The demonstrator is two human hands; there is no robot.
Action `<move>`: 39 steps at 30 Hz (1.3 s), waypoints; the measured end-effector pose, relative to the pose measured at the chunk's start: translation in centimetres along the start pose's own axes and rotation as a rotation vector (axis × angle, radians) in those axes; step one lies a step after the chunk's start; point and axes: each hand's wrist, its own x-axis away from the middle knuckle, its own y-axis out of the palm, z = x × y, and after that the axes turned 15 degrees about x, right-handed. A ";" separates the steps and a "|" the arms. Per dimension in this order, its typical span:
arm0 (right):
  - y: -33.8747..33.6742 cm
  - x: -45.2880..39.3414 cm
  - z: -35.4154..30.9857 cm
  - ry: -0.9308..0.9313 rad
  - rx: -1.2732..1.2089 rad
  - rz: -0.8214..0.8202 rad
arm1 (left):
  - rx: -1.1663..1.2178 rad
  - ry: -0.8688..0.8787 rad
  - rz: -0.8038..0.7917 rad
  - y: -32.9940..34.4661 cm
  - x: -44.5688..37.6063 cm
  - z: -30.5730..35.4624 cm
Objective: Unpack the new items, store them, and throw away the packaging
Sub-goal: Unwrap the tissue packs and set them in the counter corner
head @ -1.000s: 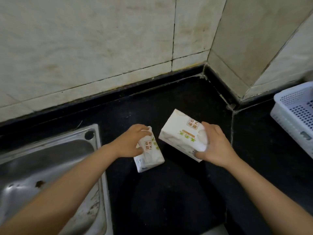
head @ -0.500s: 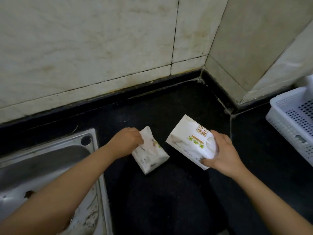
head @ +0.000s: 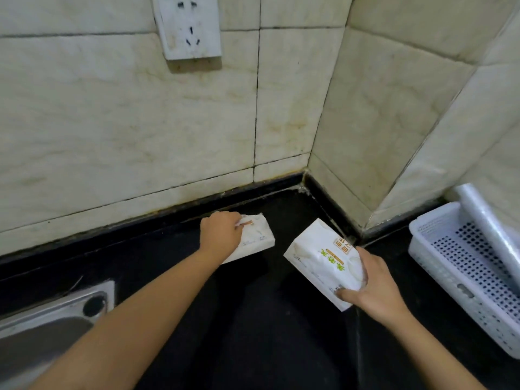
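Observation:
Two white tissue packs with green and orange print are on or just above the black countertop (head: 281,333). My left hand (head: 222,235) grips the smaller-looking tissue pack (head: 257,237), which lies flat close to the back wall. My right hand (head: 368,285) holds the second tissue pack (head: 320,258) by its near end, tilted up toward the corner; whether its far end touches the counter I cannot tell.
A steel sink (head: 50,327) sits at the lower left. A white perforated plastic basket (head: 464,266) stands at the right with a clear plastic roll (head: 489,229) leaning in it. A wall socket (head: 188,26) is on the tiled wall above.
My left hand has pushed its tissue pack away from me, up to the back wall. The right hand's pack has stayed about where it was. The view has tilted upward.

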 end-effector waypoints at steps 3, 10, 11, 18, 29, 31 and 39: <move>0.0 -1.2 1.6 0.032 0.018 0.009 | 0.012 -0.081 -0.006 2.4 -2.1 1.7; 0.6 -3.0 4.5 0.100 0.005 0.048 | 0.146 -0.059 -0.069 6.7 -6.0 5.6; 0.7 -3.3 4.7 0.121 -0.004 0.070 | 0.137 -0.028 -0.073 7.2 -6.3 5.9; 0.7 -6.1 4.3 0.186 0.081 0.145 | 0.014 0.059 -0.219 6.3 -6.9 4.2; 3.7 -12.0 -1.9 0.234 0.031 0.044 | 0.166 0.239 -0.260 5.6 -7.2 2.9; 4.3 -12.6 -2.2 0.259 0.022 0.043 | 0.263 0.210 -0.172 6.2 -7.2 2.4; 5.1 -12.2 -1.8 0.239 0.000 0.065 | 0.290 0.181 -0.157 10.0 -6.6 2.6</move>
